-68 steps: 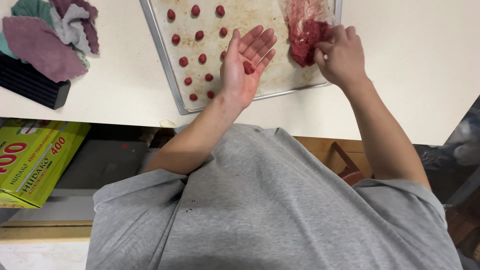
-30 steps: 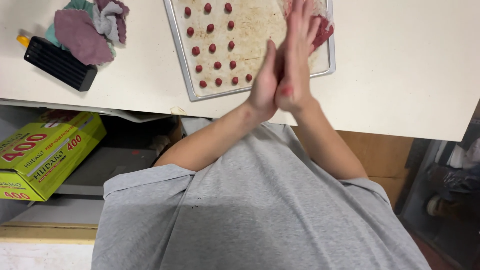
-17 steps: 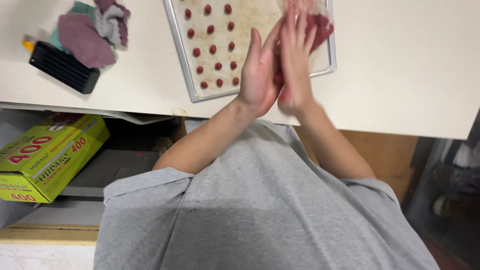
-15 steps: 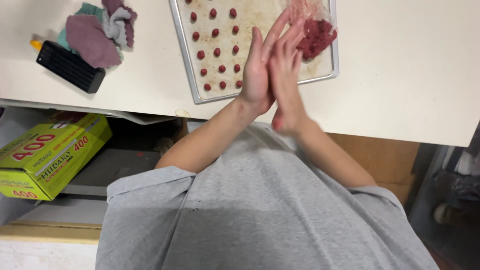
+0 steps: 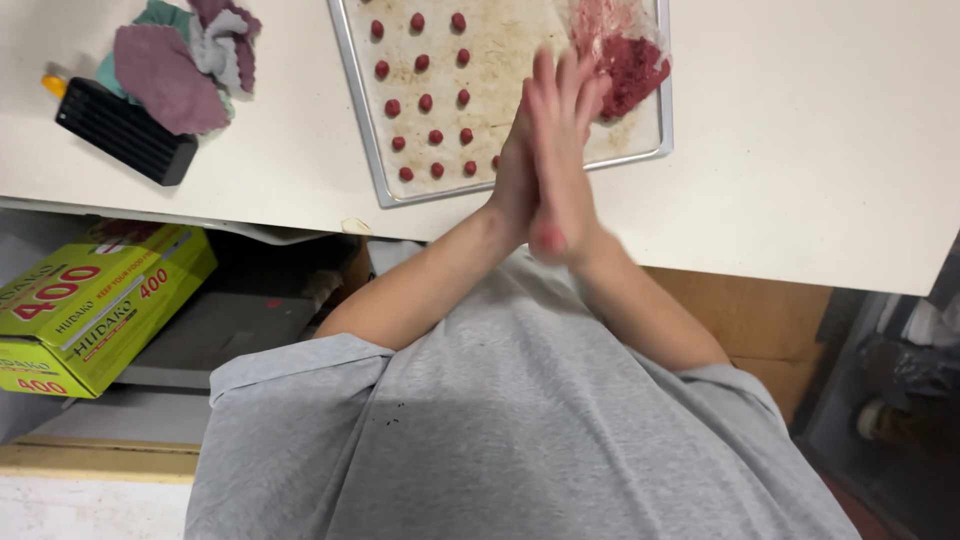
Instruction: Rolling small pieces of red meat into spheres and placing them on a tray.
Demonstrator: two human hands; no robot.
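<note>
— Two hands, ours, pressed palm to palm: left hand (image 5: 517,172) and right hand (image 5: 560,165) meet flat, fingers (image 5: 570,95) straight and nearly closed up, tips pointing away from us over the tray (image 5: 362,120).

— Pinching anything?

— We can't tell for sure. A small red spot (image 5: 550,240) shows at the heel of the right hand, well below the fingertips; it looks like a bit of meat caught between the palms, but the hands are blurred. Flat palms rather than a fingertip grip would suit shaping something round, we judge.

— Where's the rest of the meat?

— Just beyond and to the right of the fingertips, a dark red lump (image 5: 630,75) lies in the tray's far corner, close enough that we need not stretch. To the left of the fingers, small red balls (image 5: 430,102) sit in rows, each apart from its neighbour, likely so they don't stick together.

— And further off?

— Well left of the hands, on the counter (image 5: 800,150), a heap of cloths (image 5: 180,60) lies touching a black block (image 5: 125,130). Below the counter edge, nearer us than the fingers, a yellow-green box (image 5: 90,320) rests on a shelf.
</note>
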